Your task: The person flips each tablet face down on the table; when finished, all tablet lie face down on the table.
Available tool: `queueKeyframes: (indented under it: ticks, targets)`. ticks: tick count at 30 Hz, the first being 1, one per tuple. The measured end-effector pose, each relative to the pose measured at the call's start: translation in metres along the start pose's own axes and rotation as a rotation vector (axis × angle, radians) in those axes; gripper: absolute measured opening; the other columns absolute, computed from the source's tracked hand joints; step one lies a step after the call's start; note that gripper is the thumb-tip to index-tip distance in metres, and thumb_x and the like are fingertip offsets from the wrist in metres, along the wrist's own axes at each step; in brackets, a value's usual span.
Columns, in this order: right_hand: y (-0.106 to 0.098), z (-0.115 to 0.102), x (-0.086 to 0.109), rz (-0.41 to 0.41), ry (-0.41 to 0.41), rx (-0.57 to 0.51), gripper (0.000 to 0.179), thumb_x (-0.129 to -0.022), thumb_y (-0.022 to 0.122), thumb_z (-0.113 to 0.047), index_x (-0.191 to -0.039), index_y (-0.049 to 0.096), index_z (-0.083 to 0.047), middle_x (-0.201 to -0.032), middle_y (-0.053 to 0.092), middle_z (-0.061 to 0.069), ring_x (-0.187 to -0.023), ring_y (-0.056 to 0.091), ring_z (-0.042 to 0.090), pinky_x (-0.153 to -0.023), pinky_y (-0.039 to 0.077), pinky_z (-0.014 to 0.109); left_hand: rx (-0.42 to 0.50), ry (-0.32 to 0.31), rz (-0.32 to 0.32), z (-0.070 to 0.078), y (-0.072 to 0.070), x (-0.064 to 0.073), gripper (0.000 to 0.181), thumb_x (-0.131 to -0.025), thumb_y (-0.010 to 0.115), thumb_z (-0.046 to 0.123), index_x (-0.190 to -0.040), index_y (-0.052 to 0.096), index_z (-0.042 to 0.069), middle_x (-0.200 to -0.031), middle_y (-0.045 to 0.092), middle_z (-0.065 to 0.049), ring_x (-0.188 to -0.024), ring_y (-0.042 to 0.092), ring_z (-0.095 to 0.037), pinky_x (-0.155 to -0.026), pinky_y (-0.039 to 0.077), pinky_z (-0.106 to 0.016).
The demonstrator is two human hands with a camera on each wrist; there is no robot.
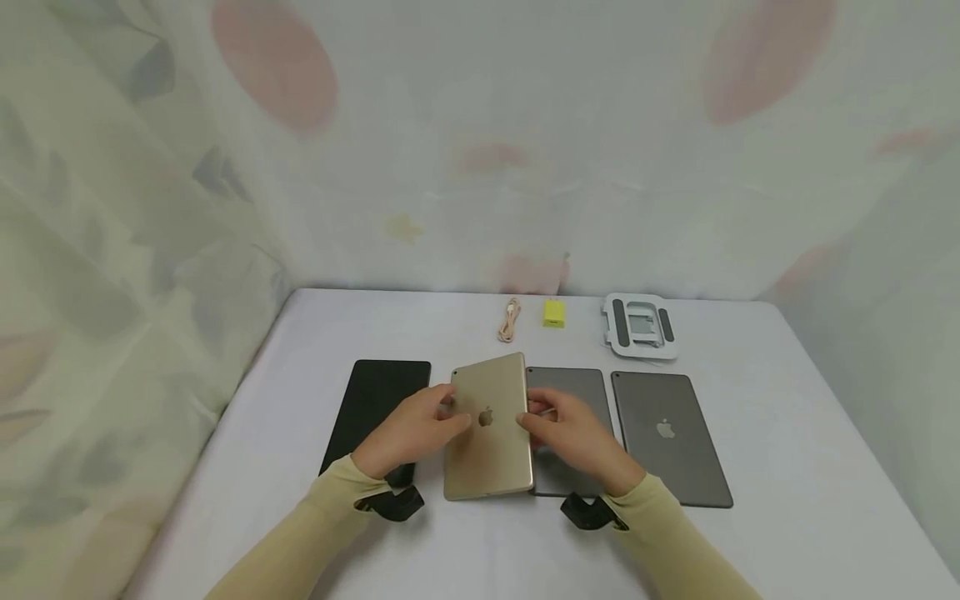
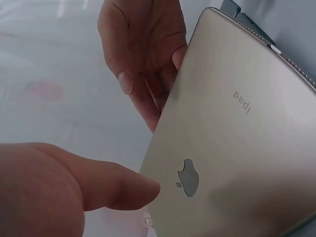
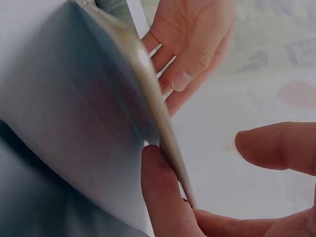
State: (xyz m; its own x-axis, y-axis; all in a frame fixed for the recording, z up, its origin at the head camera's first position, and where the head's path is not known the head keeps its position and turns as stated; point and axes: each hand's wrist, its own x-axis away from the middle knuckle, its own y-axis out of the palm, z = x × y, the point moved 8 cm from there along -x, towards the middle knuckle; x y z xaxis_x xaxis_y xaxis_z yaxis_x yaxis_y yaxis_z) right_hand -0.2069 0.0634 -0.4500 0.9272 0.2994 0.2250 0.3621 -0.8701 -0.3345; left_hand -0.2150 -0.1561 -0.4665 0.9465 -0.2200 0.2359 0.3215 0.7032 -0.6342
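Observation:
A gold tablet (image 1: 491,450) stands tilted between the hands, its back with the apple mark facing up and its right edge raised. My right hand (image 1: 573,433) has fingers curled under that raised edge; in the right wrist view a fingertip (image 3: 158,163) rests on the screen side, while the thumb (image 3: 276,145) is apart. My left hand (image 1: 412,429) is at the left edge, fingers loosely extended, thumb (image 2: 128,187) over the back; whether it touches cannot be told. Beneath the left hand lies a black tablet (image 1: 386,383); a grey tablet (image 1: 577,383) lies partly under the right hand.
Another grey tablet (image 1: 667,450) lies back up at the right. Toward the back are a coiled cable (image 1: 509,321), a yellow charger (image 1: 553,313) and a white folded stand (image 1: 640,326). Patterned cloth (image 1: 480,208) rises behind the white table (image 1: 787,433).

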Motion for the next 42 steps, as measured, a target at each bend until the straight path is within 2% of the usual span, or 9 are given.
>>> queueKeyframes:
  ticks: [5, 9, 12, 15, 17, 25, 30, 32, 42]
  targets:
    - [0.004, 0.002, 0.000, 0.008, 0.009, 0.010, 0.054, -0.102, 0.071, -0.022, -0.147, 0.060, 0.006, -0.118, 0.069, 0.015, -0.087, 0.076, 0.019, -0.085, 0.065, 0.040, -0.042, -0.001, -0.003, -0.001, -0.002, -0.002, 0.044, -0.103, 0.070, 0.033, -0.138, 0.065, 0.006, -0.130, 0.072, -0.011, -0.108, 0.068, -0.022, -0.085, 0.060, -0.041]
    - [0.006, 0.005, -0.003, 0.024, 0.019, 0.060, 0.054, -0.102, 0.072, -0.024, -0.146, 0.061, 0.005, -0.114, 0.069, 0.011, -0.090, 0.070, 0.016, -0.079, 0.059, 0.032, -0.059, 0.000, -0.010, -0.001, -0.004, -0.002, 0.043, -0.103, 0.070, 0.033, -0.134, 0.065, 0.004, -0.118, 0.072, -0.012, -0.095, 0.065, -0.021, -0.076, 0.057, -0.037]
    - [0.008, 0.005, -0.005, 0.028, 0.017, 0.093, 0.056, -0.102, 0.072, -0.025, -0.147, 0.061, 0.005, -0.114, 0.070, 0.010, -0.093, 0.066, 0.015, -0.077, 0.053, 0.028, -0.075, -0.013, -0.005, -0.001, -0.007, -0.001, 0.053, -0.103, 0.069, 0.033, -0.144, 0.062, 0.001, -0.129, 0.072, -0.015, -0.103, 0.068, -0.023, -0.084, 0.061, -0.042]
    - [0.011, 0.005, -0.005, 0.014, -0.002, 0.106, 0.058, -0.102, 0.072, -0.026, -0.148, 0.059, 0.007, -0.116, 0.071, 0.011, -0.095, 0.067, 0.015, -0.078, 0.053, 0.027, -0.096, -0.039, 0.001, -0.003, -0.010, -0.001, 0.065, -0.103, 0.068, 0.036, -0.156, 0.054, 0.000, -0.145, 0.067, -0.018, -0.119, 0.069, -0.026, -0.098, 0.061, -0.049]
    - [0.013, 0.005, -0.005, 0.002, -0.009, 0.111, 0.059, -0.102, 0.072, -0.027, -0.148, 0.059, 0.007, -0.118, 0.071, 0.012, -0.096, 0.069, 0.015, -0.080, 0.053, 0.028, -0.106, -0.050, -0.001, -0.004, -0.010, -0.001, 0.068, -0.103, 0.067, 0.037, -0.158, 0.051, 0.000, -0.150, 0.065, -0.019, -0.124, 0.068, -0.027, -0.102, 0.061, -0.051]
    - [0.017, 0.008, -0.005, -0.022, 0.002, 0.103, 0.044, -0.102, 0.072, -0.030, -0.130, 0.066, 0.003, -0.114, 0.069, 0.010, -0.096, 0.067, 0.017, -0.079, 0.051, 0.032, -0.122, -0.056, 0.001, -0.003, -0.012, 0.000, 0.067, -0.103, 0.065, 0.037, -0.158, 0.052, 0.000, -0.153, 0.063, -0.018, -0.124, 0.067, -0.027, -0.107, 0.058, -0.050]
    - [0.017, 0.011, -0.003, -0.008, 0.028, 0.130, 0.061, -0.102, 0.073, -0.036, -0.146, 0.060, 0.004, -0.129, 0.069, 0.015, -0.108, 0.071, 0.021, -0.088, 0.058, 0.041, -0.124, -0.067, -0.002, 0.000, -0.014, 0.003, 0.067, -0.103, 0.066, 0.038, -0.157, 0.052, 0.000, -0.154, 0.062, -0.020, -0.127, 0.066, -0.029, -0.109, 0.056, -0.053]
    - [0.017, 0.012, -0.002, 0.000, 0.038, 0.141, 0.071, -0.102, 0.074, -0.038, -0.156, 0.053, 0.003, -0.135, 0.069, 0.017, -0.112, 0.072, 0.023, -0.094, 0.059, 0.044, -0.124, -0.069, -0.003, 0.001, -0.015, 0.004, 0.068, -0.103, 0.066, 0.038, -0.157, 0.052, 0.000, -0.155, 0.061, -0.021, -0.128, 0.067, -0.029, -0.109, 0.057, -0.054]
    - [0.018, 0.012, 0.001, -0.012, 0.038, 0.161, 0.067, -0.101, 0.073, -0.041, -0.155, 0.057, -0.004, -0.135, 0.069, 0.015, -0.117, 0.070, 0.026, -0.097, 0.058, 0.048, -0.110, -0.059, 0.008, 0.001, -0.014, 0.004, 0.067, -0.103, 0.066, 0.039, -0.157, 0.053, 0.001, -0.156, 0.061, -0.020, -0.135, 0.064, -0.031, -0.112, 0.054, -0.055]
